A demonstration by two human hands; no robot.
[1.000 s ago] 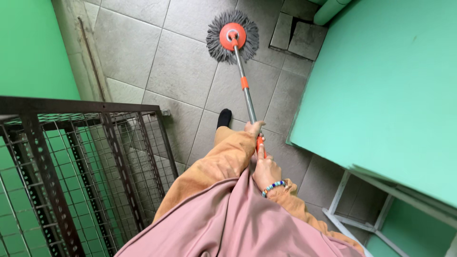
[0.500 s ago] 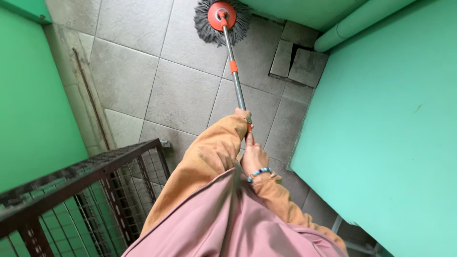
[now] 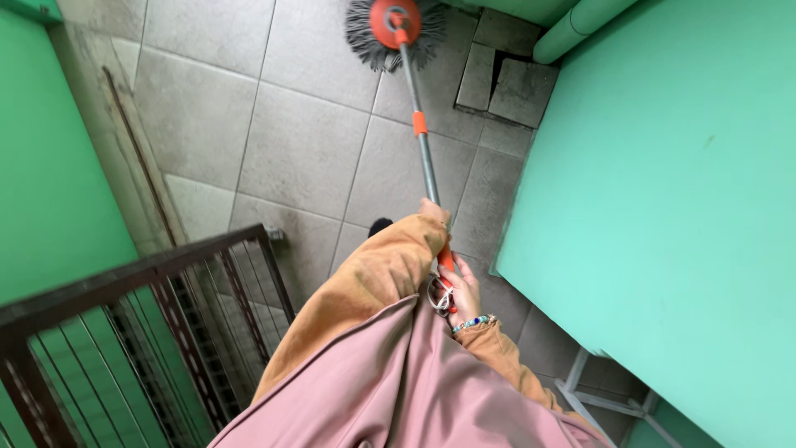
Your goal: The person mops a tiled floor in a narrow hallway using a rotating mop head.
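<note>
A mop with a round orange head and grey strands rests on the grey tiled floor at the top of the view. Its metal handle runs down toward me. My left hand, coming out of an orange-brown sleeve, is wrapped around the handle higher up. My right hand, with a beaded bracelet at the wrist, grips the orange end of the handle just below it. A pink garment fills the bottom of the view.
A dark metal railing stands at lower left beside a green wall. A green wall fills the right, with a green pipe at top. Loose broken tiles lie near the mop. A white frame sits at lower right.
The mop head has moved farther away from me, toward the top of the view, and my view has swung to the right so less of the railing shows. Both hands stay on the handle.
</note>
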